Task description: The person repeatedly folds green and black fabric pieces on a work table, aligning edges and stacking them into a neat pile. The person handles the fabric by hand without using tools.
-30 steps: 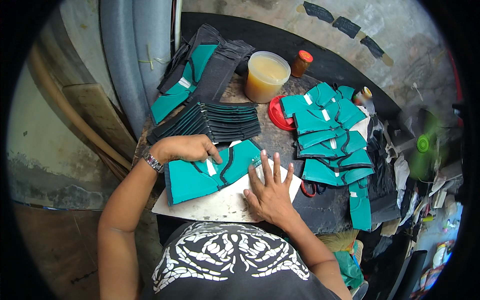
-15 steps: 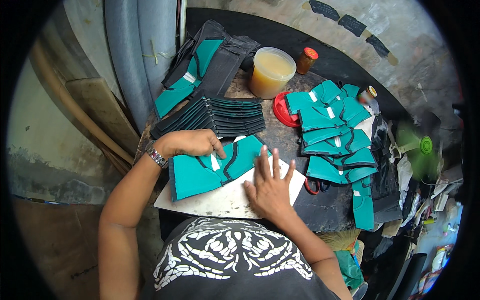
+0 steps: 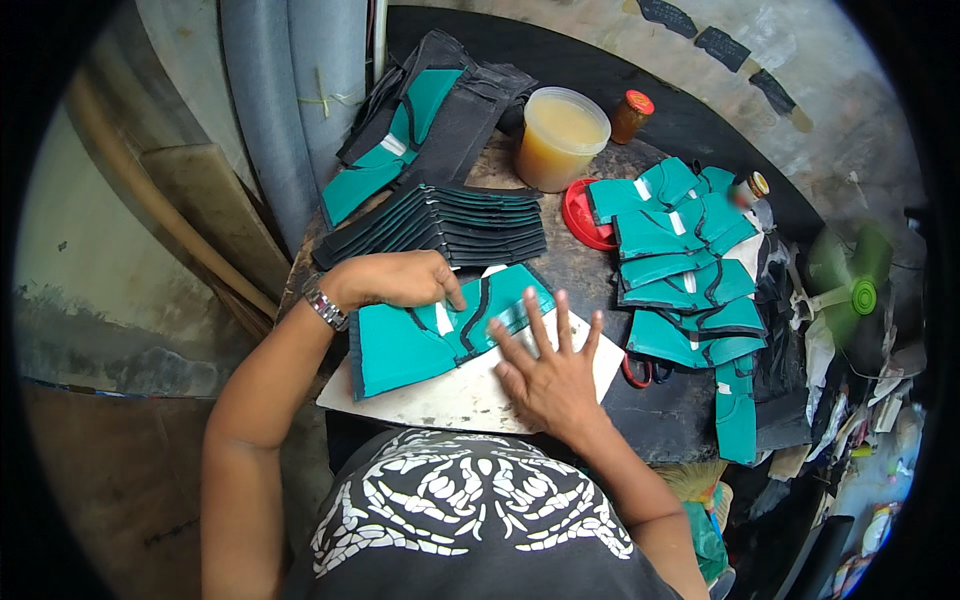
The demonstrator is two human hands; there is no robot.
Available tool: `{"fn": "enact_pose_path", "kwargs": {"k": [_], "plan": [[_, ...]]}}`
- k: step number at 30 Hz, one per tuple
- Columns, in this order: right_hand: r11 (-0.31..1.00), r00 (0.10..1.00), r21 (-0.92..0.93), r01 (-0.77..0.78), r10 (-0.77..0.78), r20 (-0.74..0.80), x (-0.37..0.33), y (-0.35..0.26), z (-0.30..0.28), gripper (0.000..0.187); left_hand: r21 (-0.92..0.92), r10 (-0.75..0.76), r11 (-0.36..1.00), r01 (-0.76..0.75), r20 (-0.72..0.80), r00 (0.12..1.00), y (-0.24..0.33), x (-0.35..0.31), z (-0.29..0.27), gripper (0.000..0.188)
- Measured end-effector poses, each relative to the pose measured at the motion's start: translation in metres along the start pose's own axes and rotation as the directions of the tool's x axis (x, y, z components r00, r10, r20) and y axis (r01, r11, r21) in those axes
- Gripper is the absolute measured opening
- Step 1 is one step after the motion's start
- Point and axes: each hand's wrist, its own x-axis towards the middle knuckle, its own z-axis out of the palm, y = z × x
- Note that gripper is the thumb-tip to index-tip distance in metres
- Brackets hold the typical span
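Observation:
A teal piece with black trim and a white tab (image 3: pixel 420 340) lies on a pale work board (image 3: pixel 440 400) in front of me. My left hand (image 3: pixel 400 280) rests curled on its upper edge, fingertips pressing near the white tab. My right hand (image 3: pixel 550 370) lies flat with fingers spread, pressing on the piece's right end and the board. Neither hand grips anything.
A fanned stack of black pieces (image 3: pixel 450 225) lies behind the board. More teal pieces (image 3: pixel 680 260) pile at the right by a red lid (image 3: pixel 580 215). A tub of yellowish glue (image 3: pixel 560 135), a small jar (image 3: pixel 630 115) and a green fan (image 3: pixel 850 290) stand around.
My right hand has slid slightly right along the teal piece with fingers spread wider. My left hand stays pressed on the piece's upper edge.

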Motion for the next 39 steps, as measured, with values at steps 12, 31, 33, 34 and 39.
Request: {"fn": "enact_pose_path", "kwargs": {"k": [12, 31, 33, 34, 39], "plan": [[0.978, 0.993, 0.173, 0.113, -0.119, 0.025, -0.004, -0.024, 0.002, 0.061, 0.022, 0.223, 0.975, -0.222, -0.019, 0.975, -0.002, -0.006, 0.002, 0.044], [0.995, 0.989, -0.079, -0.065, 0.054, -0.134, 0.02, 0.058, 0.003, 0.048, 0.173, 0.436, 0.9, -0.401, -0.327, 0.838, 0.012, 0.051, 0.025, 0.046], [0.996, 0.994, -0.051, -0.076, 0.072, -0.078, 0.017, 0.05, 0.006, 0.048, 0.191, 0.446, 0.895, -0.403, -0.363, 0.818, 0.011, 0.051, 0.029, 0.045], [0.997, 0.992, -0.053, -0.063, 0.057, -0.109, 0.014, 0.044, 0.007, 0.048, 0.198, 0.452, 0.892, -0.406, -0.379, 0.808, 0.01, 0.05, 0.032, 0.045], [0.996, 0.994, -0.028, -0.088, 0.086, -0.07, 0.009, 0.028, 0.01, 0.054, 0.241, 0.476, 0.879, -0.41, -0.48, 0.737, 0.002, 0.05, 0.049, 0.045]]}}
